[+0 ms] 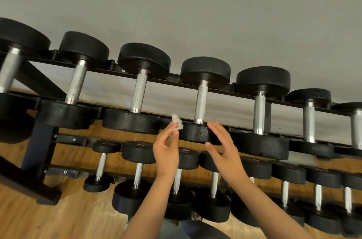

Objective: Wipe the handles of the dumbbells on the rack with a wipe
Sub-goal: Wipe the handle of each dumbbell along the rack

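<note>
- The dumbbell end caps (139,143) on the lower row carry faint reddish number markings, but the digits are too blurred to read.
- No other text is legible.

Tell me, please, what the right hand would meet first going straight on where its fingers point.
Probably the near head of the top-row dumbbell just ahead of the right hand, though depth is unclear.

The dumbbell heads (197,133) are matt black with a pebbled, rubbery-looking skin. Their handles (201,101) are bright metal, knurled along the middle and smooth at the ends (one near the left end of the rack (39,141) looks spotted). The rack is black painted metal, faintly glossy. The wipe (177,122) is white, crumpled, fibrous. The floor (78,215) is varnished wood.
</note>
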The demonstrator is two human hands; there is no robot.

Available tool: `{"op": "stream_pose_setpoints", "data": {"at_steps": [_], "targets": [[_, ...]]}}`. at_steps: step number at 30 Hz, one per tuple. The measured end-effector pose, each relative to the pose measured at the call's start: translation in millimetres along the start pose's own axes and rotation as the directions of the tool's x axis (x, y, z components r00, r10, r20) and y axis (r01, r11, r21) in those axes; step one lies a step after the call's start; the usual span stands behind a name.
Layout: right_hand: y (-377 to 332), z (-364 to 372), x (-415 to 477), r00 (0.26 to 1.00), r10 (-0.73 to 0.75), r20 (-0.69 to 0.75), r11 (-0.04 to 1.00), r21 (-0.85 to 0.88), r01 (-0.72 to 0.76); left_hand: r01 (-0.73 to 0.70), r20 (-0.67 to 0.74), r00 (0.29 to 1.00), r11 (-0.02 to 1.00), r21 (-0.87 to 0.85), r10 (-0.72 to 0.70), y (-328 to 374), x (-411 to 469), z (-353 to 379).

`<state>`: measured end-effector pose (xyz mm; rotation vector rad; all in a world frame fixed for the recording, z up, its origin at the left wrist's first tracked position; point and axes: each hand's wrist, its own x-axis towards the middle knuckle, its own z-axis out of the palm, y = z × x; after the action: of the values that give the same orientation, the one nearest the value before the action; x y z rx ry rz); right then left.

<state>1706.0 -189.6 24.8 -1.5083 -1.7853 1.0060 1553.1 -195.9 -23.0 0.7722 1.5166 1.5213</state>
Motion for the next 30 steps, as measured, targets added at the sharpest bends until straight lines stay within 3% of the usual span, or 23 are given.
{"op": "stream_pose_setpoints", "data": {"at_steps": [3,6,11,30], "targets": [[2,1,0,1.000,-0.018,-0.013,1.000,0.008,0.018,-0.193,0.017,0.981,0.968,0.162,0.192,7,-9,8],[1,1,-1,1.000,-0.023,-0.011,1.000,0.010,0.023,-0.291,0.066,0.957,0.927,0.237,0.283,12,-19,10],[2,0,-1,1.000,-0.018,-0.008,1.000,0.010,0.018,-0.356,0.199,0.930,0.889,0.288,0.307,20,-27,8],[2,6,-1,0.995,-0.047,-0.093,0.997,0.052,0.052,-0.463,0.368,0.876,0.757,0.461,0.311,40,-6,7]]}}
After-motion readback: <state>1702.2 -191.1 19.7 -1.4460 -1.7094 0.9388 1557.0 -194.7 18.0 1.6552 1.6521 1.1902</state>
